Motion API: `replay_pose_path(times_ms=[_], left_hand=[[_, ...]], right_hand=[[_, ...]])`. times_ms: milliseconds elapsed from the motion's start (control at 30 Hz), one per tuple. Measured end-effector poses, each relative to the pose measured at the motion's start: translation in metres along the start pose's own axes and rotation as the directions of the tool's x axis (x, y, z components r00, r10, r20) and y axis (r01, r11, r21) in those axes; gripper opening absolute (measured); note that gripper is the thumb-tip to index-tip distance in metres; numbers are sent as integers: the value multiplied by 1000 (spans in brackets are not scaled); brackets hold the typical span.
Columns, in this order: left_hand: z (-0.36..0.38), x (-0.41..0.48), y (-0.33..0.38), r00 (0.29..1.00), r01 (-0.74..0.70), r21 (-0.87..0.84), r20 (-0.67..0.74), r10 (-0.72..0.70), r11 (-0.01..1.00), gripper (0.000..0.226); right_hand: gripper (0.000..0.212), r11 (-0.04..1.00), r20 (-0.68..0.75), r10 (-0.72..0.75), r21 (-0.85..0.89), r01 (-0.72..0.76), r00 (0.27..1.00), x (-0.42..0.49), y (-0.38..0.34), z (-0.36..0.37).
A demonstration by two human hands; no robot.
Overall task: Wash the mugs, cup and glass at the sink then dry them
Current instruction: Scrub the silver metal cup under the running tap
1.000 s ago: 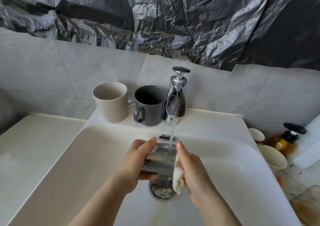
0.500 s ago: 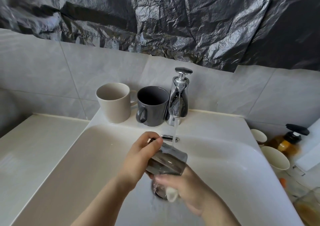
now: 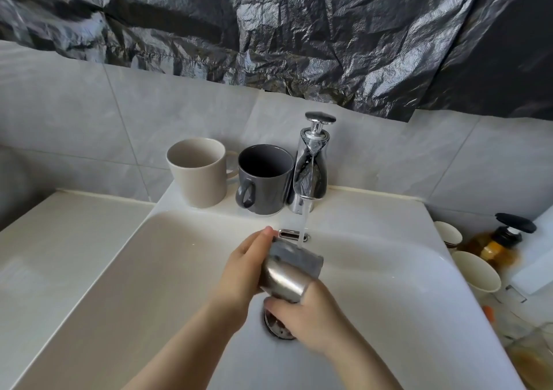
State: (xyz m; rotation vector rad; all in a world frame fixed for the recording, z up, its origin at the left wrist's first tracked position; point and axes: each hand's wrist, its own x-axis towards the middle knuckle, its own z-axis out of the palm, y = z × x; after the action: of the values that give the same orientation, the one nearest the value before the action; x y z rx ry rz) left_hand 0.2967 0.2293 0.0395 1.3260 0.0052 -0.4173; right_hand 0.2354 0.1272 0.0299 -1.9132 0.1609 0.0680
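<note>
Wet metal cup (image 3: 285, 276), prob. slippery/light/rigid, is being gripped round wall by L hand (image 3: 239, 273); R hand (image 3: 308, 321) under base, grip unclear.

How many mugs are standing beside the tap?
2. A beige mug stands on the sink ledge, left of a dark grey mug, which is next to the tap. None seem hidden there.

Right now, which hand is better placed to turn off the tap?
Probably the right hand: the left hand grips the steel cup under the stream, while the right is only at its base and could lift to the tap.
</note>
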Motion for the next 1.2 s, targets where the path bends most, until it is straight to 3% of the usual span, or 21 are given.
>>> replay_pose_path(times_ms=[33, 100, 133, 200, 300, 367, 433, 467, 500, 567, 633, 700, 733, 833, 900, 933, 1000, 1067, 1100, 1133, 1200], left_hand=[[1, -1, 0, 994, -113, 45, -5, 113, 993, 20], [2, -4, -1, 946, -324, 176, 29, 324, 929, 13], [3, -6, -2, 913, -407, 238, 79, 400, 882, 16], [3, -8, -2, 855, -518, 276, 180, 486, 810, 38], [-8, -2, 0, 893, -447, 313, 213, 397, 838, 47], [-14, -1, 5, 955, -258, 291, 223, 196, 921, 40], [-13, -3, 8, 978, 1, 221, 203, -47, 975, 28], [-10, -3, 10, 981, 65, 190, 168, -98, 980, 28], [-8, -2, 8, 990, 63, 182, 115, -85, 981, 30], [-4, 1, -1, 993, -117, 211, 3, 119, 971, 22], [-4, 0, -5, 931, -345, 313, -4, 364, 885, 16], [-4, -4, -6, 873, -474, 371, 78, 482, 798, 34], [-4, -4, -6, 859, -502, 383, 118, 498, 775, 37], [-9, -2, -2, 910, -414, 419, 199, 363, 808, 29], [-9, -3, 2, 972, -188, 372, 203, 117, 909, 25], [-8, -4, 3, 982, -63, 314, 190, 2, 947, 27], [-6, -4, 4, 988, 38, 222, 139, -71, 974, 33], [-5, -3, 1, 992, -80, 236, 113, 54, 968, 28], [-5, -3, -1, 983, -169, 286, 115, 141, 943, 28], [-5, -2, -2, 967, -251, 347, 125, 221, 904, 28], [-5, -1, -3, 934, -357, 442, 159, 319, 823, 30]], right_hand=[[32, 967, 93, 25, 249, -47, 995, -1, -5, -4], [37, 688, 326, 16, 682, -247, 945, -1, -10, -17], [46, 541, 396, 11, 770, -339, 918, -2, -10, -24], [61, 456, 430, 0, 803, -383, 903, -7, -9, -32], [46, 546, 342, -10, 789, -281, 940, -8, -17, -30], [38, 727, 183, -15, 677, -115, 983, -3, -15, -23], [25, 976, 16, -28, 218, 24, 999, 1, -8, -15], [20, 999, 13, -38, 17, 38, 999, 2, -4, -11], [18, 998, 22, -23, -53, 24, 999, 1, -3, -7], [21, 975, 75, 66, 207, -81, 995, 0, -5, -2], [40, 660, 307, 107, 690, -298, 946, 3, -6, -11], [59, 277, 431, 23, 864, -420, 902, -3, -12, -21], [59, 249, 431, -1, 874, -417, 903, -6, -15, -25], [38, 588, 283, 27, 771, -244, 959, -6, -16, -30], [34, 911, 94, 31, 407, -67, 995, -1, -9, -26], [31, 992, 44, -4, 126, -2, 999, 0, -6, -22], [23, 995, 64, -15, -94, 21, 998, -1, -3, -16], [21, 981, 133, 39, 183, -63, 990, -3, -9, -12], [23, 883, 206, 74, 441, -160, 976, -4, -12, -16], [24, 683, 305, 65, 681, -265, 950, -3, -12, -21], [37, 291, 385, 14, 882, -372, 923, -5, -16, -28]])
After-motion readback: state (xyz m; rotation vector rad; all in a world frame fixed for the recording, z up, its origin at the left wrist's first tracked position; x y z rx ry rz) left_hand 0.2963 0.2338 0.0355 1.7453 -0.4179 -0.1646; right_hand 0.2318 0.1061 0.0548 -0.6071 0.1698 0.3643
